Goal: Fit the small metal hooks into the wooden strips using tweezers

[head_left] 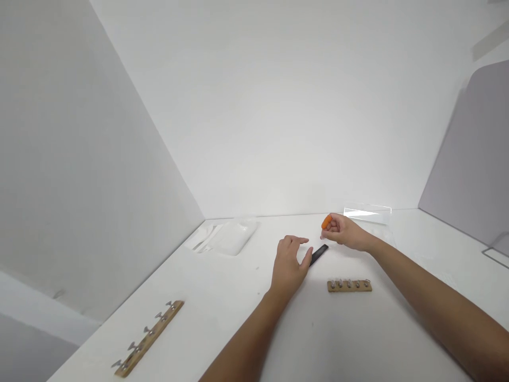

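Observation:
My right hand [341,231] is closed in a pinch around a small, rounded orange object [326,221] that sticks up past the fingers. A tiny pale and reddish bit shows under its fingertips, too small to name. Left of it, my left hand [291,260] hovers low over the table with thumb and fingers apart, holding nothing. A slim black bar-shaped item [318,254] lies slanted between the hands, its near end by my left thumb; whether they touch I cannot tell. Nearer to me lies a short wooden strip [353,289] with several upright metal fittings.
At the left lies a longer wooden strip [153,339] with several wing-topped metal screws. Clear plastic packaging [225,237] rests at the back left. A transparent box-like piece [368,215] stands by the back wall. Grey panels border both sides, and a thin metal frame [495,257] sits far right.

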The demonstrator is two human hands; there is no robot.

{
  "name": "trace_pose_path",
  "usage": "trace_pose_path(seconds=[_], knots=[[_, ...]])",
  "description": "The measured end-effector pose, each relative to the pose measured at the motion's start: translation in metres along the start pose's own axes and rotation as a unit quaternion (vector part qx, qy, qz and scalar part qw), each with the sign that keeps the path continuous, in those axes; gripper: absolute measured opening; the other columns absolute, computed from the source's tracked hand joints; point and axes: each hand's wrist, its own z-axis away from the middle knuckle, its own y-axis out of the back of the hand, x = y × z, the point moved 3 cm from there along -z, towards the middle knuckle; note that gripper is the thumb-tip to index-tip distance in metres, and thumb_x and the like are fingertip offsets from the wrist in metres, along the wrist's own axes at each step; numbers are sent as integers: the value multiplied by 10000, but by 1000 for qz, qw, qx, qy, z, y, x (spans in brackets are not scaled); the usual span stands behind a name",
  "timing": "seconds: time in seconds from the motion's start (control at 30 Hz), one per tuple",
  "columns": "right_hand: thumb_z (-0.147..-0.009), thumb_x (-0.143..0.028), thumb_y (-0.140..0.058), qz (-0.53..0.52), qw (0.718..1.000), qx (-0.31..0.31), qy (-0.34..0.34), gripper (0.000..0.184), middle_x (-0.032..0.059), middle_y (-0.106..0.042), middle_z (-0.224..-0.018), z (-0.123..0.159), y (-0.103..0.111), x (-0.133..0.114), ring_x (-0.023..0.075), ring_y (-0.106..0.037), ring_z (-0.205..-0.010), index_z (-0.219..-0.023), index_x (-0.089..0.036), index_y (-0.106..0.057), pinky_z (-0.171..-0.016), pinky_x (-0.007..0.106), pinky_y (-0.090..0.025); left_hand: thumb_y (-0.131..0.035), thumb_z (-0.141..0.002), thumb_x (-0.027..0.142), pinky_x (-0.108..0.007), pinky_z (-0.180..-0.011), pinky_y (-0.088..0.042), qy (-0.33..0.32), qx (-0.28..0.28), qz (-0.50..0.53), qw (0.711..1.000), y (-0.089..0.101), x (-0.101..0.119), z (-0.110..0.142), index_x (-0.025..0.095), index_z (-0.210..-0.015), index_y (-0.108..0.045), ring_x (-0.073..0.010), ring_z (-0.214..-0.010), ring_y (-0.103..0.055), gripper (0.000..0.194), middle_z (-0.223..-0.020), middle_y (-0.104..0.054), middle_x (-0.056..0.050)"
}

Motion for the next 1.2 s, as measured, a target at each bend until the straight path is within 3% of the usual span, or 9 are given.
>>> trace_pose_path(seconds=[0.2, 0.43, 0.57, 0.83, 1.07, 1.2], knots=[[-815, -354, -763, -20, 1000, 5, 21, 248, 16, -692, -846, 4, -14, -7, 167, -646, -776, -928, -216, -591, -674, 299, -486, -683, -931, 329, -267, -618, -567, -14, 32, 131, 991, 0, 8, 1, 239, -1097, -672, -216, -972, -677, 189, -1016, -714, -47], [-823, -363, -769, -28, 999, -4, 19, 262, 39, -729, -899, 9, -25, -16, 178, -671, -780, -943, -223, -583, -564, 259, -449, -727, -889, 311, -202, -478, -488, 15, 41, 152, 987, 3, 12, -1, 230, -1009, -705, -200, -890, -699, 147, -948, -740, -39], [-841, -355, -764, -40, 999, -18, 14, 259, 50, -746, -930, 11, -27, -19, 181, -677, -783, -945, -225, -565, -522, 243, -435, -722, -898, 305, -213, -491, -469, 21, 53, 142, 988, 4, 13, -2, 229, -960, -724, -202, -881, -705, 98, -919, -755, -36], [-841, -348, -798, -48, 999, 0, -4, 278, 55, -731, -922, 12, -27, -23, 190, -683, -794, -950, -227, -572, -500, 237, -460, -727, -913, 287, -323, -759, -571, 18, 73, 147, 986, 6, 14, -1, 257, -980, -776, -187, -837, -696, 89, -897, -777, -12], [-815, -422, -849, -107, 994, -18, 7, 369, 59, -740, -970, 10, -25, -19, 190, -682, -838, -980, -224, -586, -527, 242, -458, -712, -933, 334, -347, -750, -575, 14, 91, 158, 983, 6, 13, -2, 274, -997, -813, -194, -806, -694, 134, -860, -777, -23], [-797, -449, -871, -135, 990, -32, 14, 407, 70, -750, -1020, 8, -24, -14, 189, -672, -870, -1002, -222, -602, -547, 241, -443, -715, -920, 368, -291, -623, -582, 74, 57, 224, 970, 6, 14, -3, 290, -1013, -828, -199, -832, -704, 166, -917, -776, -38]])
